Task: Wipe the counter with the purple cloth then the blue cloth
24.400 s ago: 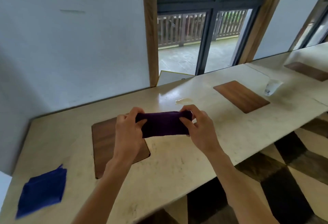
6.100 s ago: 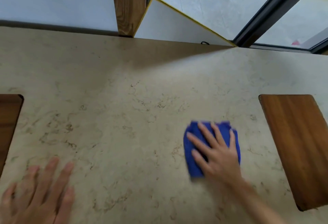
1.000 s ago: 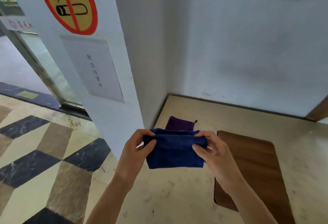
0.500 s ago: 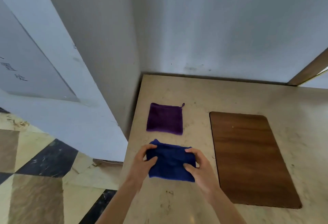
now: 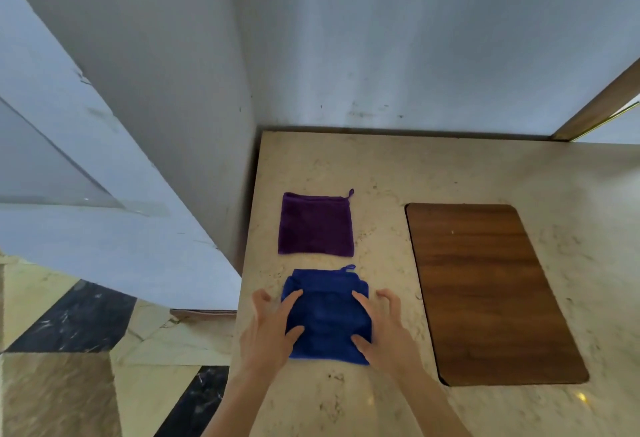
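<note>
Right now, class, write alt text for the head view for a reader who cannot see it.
Two bare hands, left hand and right hand, rest open on the sides of a folded blue cloth on a beige stone counter. A folded purple cloth lies just beyond it, a brown wooden inlay to the right.

My left hand (image 5: 268,327) and right hand (image 5: 382,327) lie side by side, palms down, fingers spread, forearms reaching forward.
</note>
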`<control>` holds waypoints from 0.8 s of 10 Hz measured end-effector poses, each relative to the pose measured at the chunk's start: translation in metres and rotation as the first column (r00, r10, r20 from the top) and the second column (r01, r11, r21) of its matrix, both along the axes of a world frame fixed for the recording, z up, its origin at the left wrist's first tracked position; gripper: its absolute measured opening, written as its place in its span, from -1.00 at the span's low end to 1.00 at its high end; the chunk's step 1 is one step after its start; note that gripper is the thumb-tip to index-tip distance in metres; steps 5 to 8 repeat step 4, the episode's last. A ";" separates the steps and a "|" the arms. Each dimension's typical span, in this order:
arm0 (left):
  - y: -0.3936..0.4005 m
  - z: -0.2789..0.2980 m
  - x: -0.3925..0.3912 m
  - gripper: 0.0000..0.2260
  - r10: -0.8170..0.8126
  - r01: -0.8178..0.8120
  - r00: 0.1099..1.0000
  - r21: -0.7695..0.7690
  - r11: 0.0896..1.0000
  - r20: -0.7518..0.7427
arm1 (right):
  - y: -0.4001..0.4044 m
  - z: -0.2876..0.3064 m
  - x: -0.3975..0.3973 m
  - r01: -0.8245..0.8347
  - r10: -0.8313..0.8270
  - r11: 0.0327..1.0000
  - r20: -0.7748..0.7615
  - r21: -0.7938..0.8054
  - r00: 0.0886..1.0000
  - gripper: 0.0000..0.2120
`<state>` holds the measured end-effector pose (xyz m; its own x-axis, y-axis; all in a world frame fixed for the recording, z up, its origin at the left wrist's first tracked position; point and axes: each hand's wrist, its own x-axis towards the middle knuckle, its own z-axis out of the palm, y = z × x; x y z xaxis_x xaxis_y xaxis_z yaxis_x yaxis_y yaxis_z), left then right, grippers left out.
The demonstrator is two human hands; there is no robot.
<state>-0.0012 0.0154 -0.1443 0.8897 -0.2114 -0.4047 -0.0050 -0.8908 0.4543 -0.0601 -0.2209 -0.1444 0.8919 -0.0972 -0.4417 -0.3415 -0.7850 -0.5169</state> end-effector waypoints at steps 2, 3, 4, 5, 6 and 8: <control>0.010 -0.001 0.000 -0.36 -0.027 0.023 0.999 0.095 0.995 0.033 | -0.011 -0.004 0.006 -0.089 0.077 0.985 -0.086 -0.144 0.993 -0.18; 0.009 0.008 0.002 -0.33 -0.033 0.036 0.998 0.053 0.998 -0.058 | -0.012 0.004 0.011 -0.076 0.073 0.997 -0.103 -0.034 0.992 -0.14; 0.014 0.025 0.008 -0.36 -0.018 0.020 0.995 0.016 1.000 -0.095 | -0.012 0.023 0.011 0.095 -0.085 0.983 -0.064 0.159 0.994 -0.28; 0.014 0.025 0.008 -0.36 -0.018 0.020 0.995 0.016 1.000 -0.095 | -0.012 0.023 0.011 0.095 -0.085 0.983 -0.064 0.159 0.994 -0.28; 0.014 0.025 0.008 -0.36 -0.018 0.020 0.995 0.016 1.000 -0.095 | -0.012 0.023 0.011 0.095 -0.085 0.983 -0.064 0.159 0.994 -0.28; 0.014 0.025 0.008 -0.36 -0.018 0.020 0.995 0.016 1.000 -0.095 | -0.012 0.023 0.011 0.095 -0.085 0.983 -0.064 0.159 0.994 -0.28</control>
